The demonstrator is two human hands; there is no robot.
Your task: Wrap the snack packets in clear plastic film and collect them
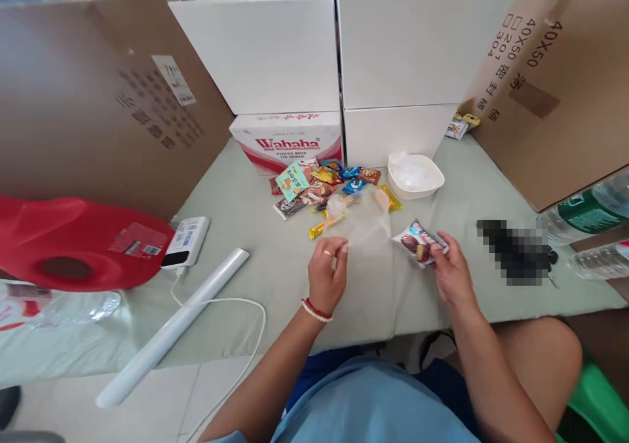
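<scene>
The left hand (pixel 327 276) pinches the near edge of a clear plastic bag (pixel 366 223) between thumb and fingertips, holding it up off the pale green table (pixel 246 233) so that the film hangs loose toward the pile of snack packets (pixel 319 184). The right hand (pixel 449 272) grips a snack packet with a red and blue wrapper (pixel 417 241) by its near end, fingers curled round it, just beside the bag's right edge and not yet inside it. The work in hand looks like bagging that packet, and doing it well probably depends on the bag's mouth: a single pinch on one layer may leave the film clinging shut, so rubbing the two layers apart and keeping the opening turned toward the right hand should help. The packet would likely go in most easily narrow end first, held flat so that its corners do not catch the thin plastic. A white bowl (pixel 415 175) with something clear in it stands behind the bag, near the Wahaha carton (pixel 289 143) and the white boxes. Off to the left lie a power bank (pixel 187 241) with its cable and a white roll (pixel 171 328), well apart from both hands.
</scene>
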